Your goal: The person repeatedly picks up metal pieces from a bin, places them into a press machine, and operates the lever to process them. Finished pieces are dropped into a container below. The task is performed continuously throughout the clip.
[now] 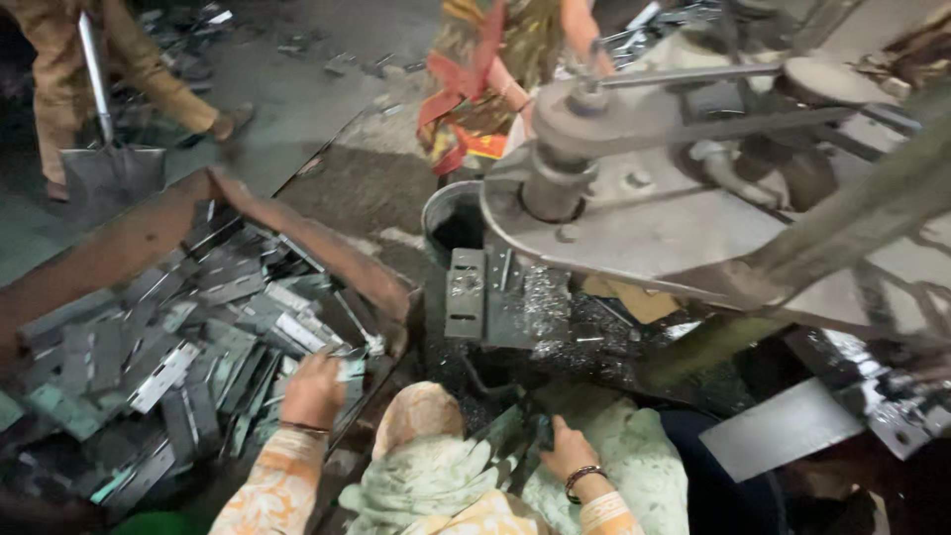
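Metal pieces (198,347): flat grey strips heaped in a big pile inside a rusty brown tray (129,238), down on the left.
Feel: I think they are stiff, hard and a bit heavy. Edges look sharp. Best held by the long flat sides.
Left hand (314,391): it lies on the near edge of the pile, fingers curled around one shiny strip (349,369).
Right hand (563,451): low in the lap, well apart from the pile, closed on something small and dark. I cannot tell what.
Machine (674,208): big, grey, just ahead on the right.
Other people: one with a shovel (109,163).
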